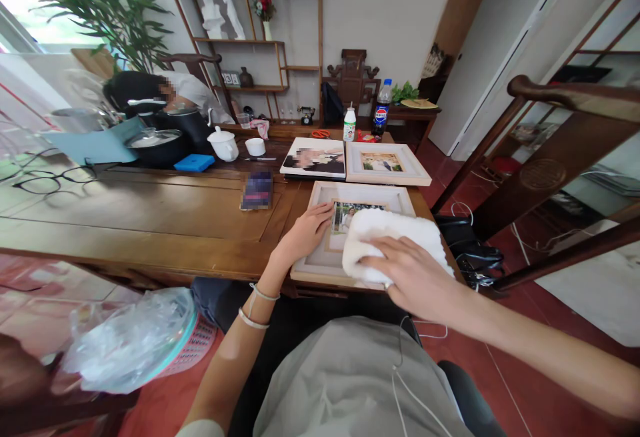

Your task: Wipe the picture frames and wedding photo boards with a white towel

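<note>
A framed photo [305,260] with a pale wooden border lies flat at the near edge of the dark wooden table [210,213]. My right hand [405,263] grips a thick white cloth [407,223], which rests on the right part of the frame and hides much of the picture. Fingers outstretched, my left hand [307,230] lies flat on the frame's left side. Just behind are a second framed photo [423,170] and a photo album [315,157] with a picture on its cover.
A cola bottle [383,110], a white bottle [349,125], a lidded teapot [223,145] and a white cup [255,147] stand at the back. Left are a blurred phone-sized object [257,191] and a black pot [155,147]. A bagged bin [195,347] stands below; a chair [530,170] is right.
</note>
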The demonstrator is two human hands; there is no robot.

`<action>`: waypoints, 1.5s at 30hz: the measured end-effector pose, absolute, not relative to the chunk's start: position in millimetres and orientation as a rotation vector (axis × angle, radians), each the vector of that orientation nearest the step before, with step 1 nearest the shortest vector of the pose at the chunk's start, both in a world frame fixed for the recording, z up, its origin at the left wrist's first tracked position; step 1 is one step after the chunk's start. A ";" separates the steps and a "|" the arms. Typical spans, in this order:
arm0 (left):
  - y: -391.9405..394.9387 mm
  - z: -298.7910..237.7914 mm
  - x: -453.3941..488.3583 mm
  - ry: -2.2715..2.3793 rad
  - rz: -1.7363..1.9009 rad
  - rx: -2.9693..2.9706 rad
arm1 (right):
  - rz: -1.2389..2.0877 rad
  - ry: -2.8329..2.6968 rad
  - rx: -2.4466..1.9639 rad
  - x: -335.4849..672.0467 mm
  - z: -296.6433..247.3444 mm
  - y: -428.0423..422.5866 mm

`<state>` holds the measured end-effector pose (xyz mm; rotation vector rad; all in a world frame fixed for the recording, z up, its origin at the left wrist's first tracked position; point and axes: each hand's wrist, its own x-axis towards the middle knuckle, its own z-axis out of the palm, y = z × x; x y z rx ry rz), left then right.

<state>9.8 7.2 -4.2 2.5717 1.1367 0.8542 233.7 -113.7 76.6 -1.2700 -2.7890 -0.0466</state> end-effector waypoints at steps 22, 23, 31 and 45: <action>5.7 -3.0 11.6 1.154 0.852 2.569 | 0.092 -2.824 -1.242 250.8 80.1 -122.0; 5.5 -2.7 11.6 1.153 0.852 2.568 | 0.119 -2.815 -1.233 250.7 80.5 -128.9; 5.5 -3.4 10.8 1.145 0.868 2.548 | -0.020 -2.740 -1.295 261.2 61.8 -78.5; 7.9 -7.3 9.7 1.162 0.862 2.536 | -0.178 -2.756 -1.357 254.2 62.1 -22.3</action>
